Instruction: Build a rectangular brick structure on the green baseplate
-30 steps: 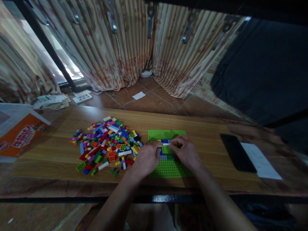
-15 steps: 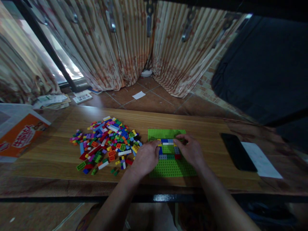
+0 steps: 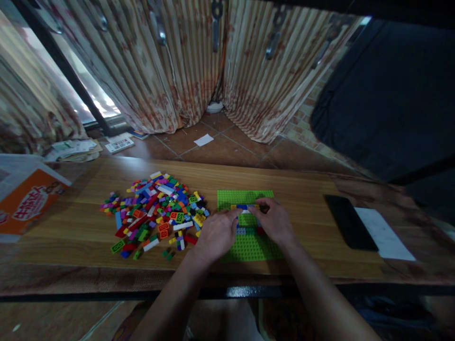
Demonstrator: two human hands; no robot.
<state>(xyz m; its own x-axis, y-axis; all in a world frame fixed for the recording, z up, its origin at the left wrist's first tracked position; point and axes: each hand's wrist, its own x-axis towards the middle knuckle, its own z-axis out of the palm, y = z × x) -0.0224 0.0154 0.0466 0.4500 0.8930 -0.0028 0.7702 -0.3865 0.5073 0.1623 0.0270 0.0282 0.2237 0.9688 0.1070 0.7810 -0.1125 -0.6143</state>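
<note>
A green studded baseplate lies on the wooden board, with a low rectangle of building bricks on it in blue, white, yellow, grey and red. My left hand is closed at the left side of this rectangle, thumb and fingertips on its bricks. From the right, my right hand grips the back row, thumb in front and fingers curled behind. Both hands hide the side walls in part. Whether either hand pinches a separate loose brick cannot be made out.
A heap of loose colourful bricks spreads left of the baseplate. On the right lie a black phone and a white paper sheet. An orange and white bag sits at the far left, near stacked papers.
My right hand has shifted left along the back row and now covers more of the right wall. My left thumb and fingertips reach slightly further over the bricks.
</note>
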